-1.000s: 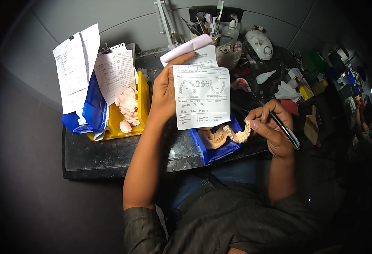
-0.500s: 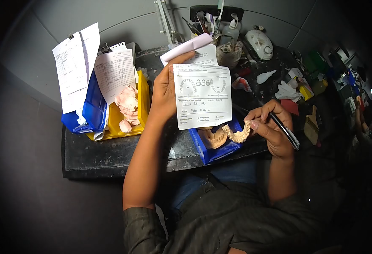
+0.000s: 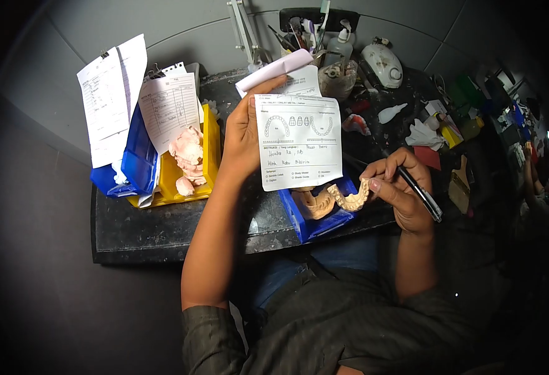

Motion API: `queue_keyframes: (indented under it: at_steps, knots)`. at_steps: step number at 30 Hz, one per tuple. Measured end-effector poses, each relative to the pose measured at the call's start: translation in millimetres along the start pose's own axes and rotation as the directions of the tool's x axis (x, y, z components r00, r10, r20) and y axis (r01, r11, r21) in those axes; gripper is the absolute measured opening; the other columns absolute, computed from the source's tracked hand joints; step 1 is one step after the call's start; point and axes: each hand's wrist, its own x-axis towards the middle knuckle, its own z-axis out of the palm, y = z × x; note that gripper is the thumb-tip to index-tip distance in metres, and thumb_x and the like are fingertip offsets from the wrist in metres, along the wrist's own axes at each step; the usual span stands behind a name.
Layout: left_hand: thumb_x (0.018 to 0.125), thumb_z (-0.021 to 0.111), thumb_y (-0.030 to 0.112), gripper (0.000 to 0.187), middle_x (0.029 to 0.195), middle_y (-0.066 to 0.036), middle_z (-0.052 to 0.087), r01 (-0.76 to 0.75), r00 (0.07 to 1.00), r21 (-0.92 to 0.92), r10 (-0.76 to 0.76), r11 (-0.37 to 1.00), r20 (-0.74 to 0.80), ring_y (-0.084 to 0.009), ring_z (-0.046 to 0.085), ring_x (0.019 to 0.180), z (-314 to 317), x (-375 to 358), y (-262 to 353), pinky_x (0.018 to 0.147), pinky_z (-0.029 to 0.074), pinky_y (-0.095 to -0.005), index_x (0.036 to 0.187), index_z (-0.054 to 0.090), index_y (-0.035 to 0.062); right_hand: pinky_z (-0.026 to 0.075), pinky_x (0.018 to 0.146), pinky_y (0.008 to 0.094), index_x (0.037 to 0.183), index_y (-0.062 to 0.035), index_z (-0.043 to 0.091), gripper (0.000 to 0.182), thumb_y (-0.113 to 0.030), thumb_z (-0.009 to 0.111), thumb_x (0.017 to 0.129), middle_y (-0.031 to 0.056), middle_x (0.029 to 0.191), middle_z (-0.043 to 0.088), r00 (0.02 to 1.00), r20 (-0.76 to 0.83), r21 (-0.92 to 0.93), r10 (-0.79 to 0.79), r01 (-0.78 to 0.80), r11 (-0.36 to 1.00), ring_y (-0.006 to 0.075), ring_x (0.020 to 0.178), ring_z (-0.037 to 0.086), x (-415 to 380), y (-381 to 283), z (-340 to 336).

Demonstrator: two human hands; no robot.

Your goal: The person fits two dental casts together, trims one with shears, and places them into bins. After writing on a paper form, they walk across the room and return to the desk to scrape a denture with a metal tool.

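My left hand (image 3: 243,134) grips a white dental order form (image 3: 299,153), printed with tooth-arch diagrams and handwriting, its top folded back. Between the thumb and fingers of my right hand (image 3: 402,187) is a yellowish dental model (image 3: 351,200) shaped like a tooth arch. A black pen (image 3: 419,194) is also tucked in that hand, slanting down to the right. Under the form stands a small blue bin (image 3: 297,224), partly covered by the paper. Another tan dental model (image 3: 315,205) lies inside it; the held model is over the bin's right side.
On the left, a yellow bin (image 3: 211,147) holds pink casts (image 3: 187,153), beside another blue bin (image 3: 138,165) with clipped papers (image 3: 105,94). At the back are a squeeze bottle (image 3: 340,45), a cup of tools and a white device (image 3: 382,64). A brush (image 3: 459,186) lies right.
The form has shifted very slightly upward in my left hand. My right hand, the pen and the held model look unmoved.
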Motion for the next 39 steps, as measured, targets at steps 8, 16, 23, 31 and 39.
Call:
queue_keyframes:
  at_steps: [8, 16, 23, 31, 39]
  knots:
    - [0.113, 0.03, 0.031, 0.048, 0.129, -0.01, 0.065, 0.028, 1.0, -0.004, -0.028, 1.0, 0.014, -0.0122, 0.06, 0.108, -0.3, 0.2, 2.8, 0.098, 0.048, -0.0285, 0.137, 0.057, -0.0017, 0.059, 0.069, 0.0236, 0.092, -0.0056, 0.049, 0.024, 0.008, 0.068, 0.087, 0.0194, 0.097, 0.069, 1.0, -0.011, -0.015, 0.011, -0.011, 1.0, 0.0129, 0.08, 0.068, 0.7, -0.8, 0.4]
    - [0.113, 0.032, 0.032, 0.048, 0.12, -0.007, 0.067, -0.003, 0.999, 0.025, 0.004, 1.0, -0.038, -0.009, 0.06, 0.098, 2.3, 0.3, 1.4, 0.089, 0.05, -0.0255, 0.136, 0.059, -0.0008, 0.058, 0.067, 0.0223, 0.091, -0.0051, 0.049, 0.024, 0.008, 0.069, 0.088, 0.0193, 0.094, 0.07, 1.0, -0.01, -0.014, -0.014, 0.014, 1.0, 0.0115, 0.077, 0.068, 2.1, -1.1, 1.6]
    - [0.113, 0.032, 0.032, 0.048, 0.106, -0.003, 0.066, 0.031, 0.999, -0.006, -0.031, 1.0, -0.034, -0.0064, 0.057, 0.088, -0.7, -0.2, -0.4, 0.08, 0.05, -0.0239, 0.136, 0.059, -0.0011, 0.058, 0.066, 0.0224, 0.091, -0.0054, 0.049, 0.025, 0.007, 0.071, 0.087, 0.0188, 0.093, 0.07, 1.0, -0.017, -0.009, -0.01, 0.01, 1.0, 0.0117, 0.075, 0.068, 2.6, -0.4, 1.3]
    - [0.098, 0.063, 0.015, 0.045, 0.134, -0.009, 0.063, 0.108, 0.994, -0.121, -0.108, 0.987, 0.008, -0.0114, 0.064, 0.108, -4.8, 0.1, -2.1, 0.093, 0.054, -0.0273, 0.14, 0.057, 0.0013, 0.058, 0.066, 0.0226, 0.091, -0.0057, 0.049, 0.026, 0.006, 0.072, 0.087, 0.0187, 0.092, 0.07, 1.0, -0.009, -0.022, -0.004, 0.003, 1.0, 0.0122, 0.075, 0.068, 4.3, -1.6, 3.9]
    - [0.113, 0.029, 0.036, 0.052, 0.125, -0.009, 0.066, 0.06, 0.997, -0.059, -0.062, 0.996, -0.042, -0.0103, 0.062, 0.102, 4.0, 0.7, 1.8, 0.09, 0.051, -0.0261, 0.137, 0.058, -0.0004, 0.058, 0.066, 0.0223, 0.092, -0.0056, 0.05, 0.024, 0.006, 0.071, 0.088, 0.019, 0.094, 0.071, 1.0, 0.002, -0.024, -0.014, 0.014, 1.0, 0.0113, 0.077, 0.068, 6.6, -3.2, 8.2]
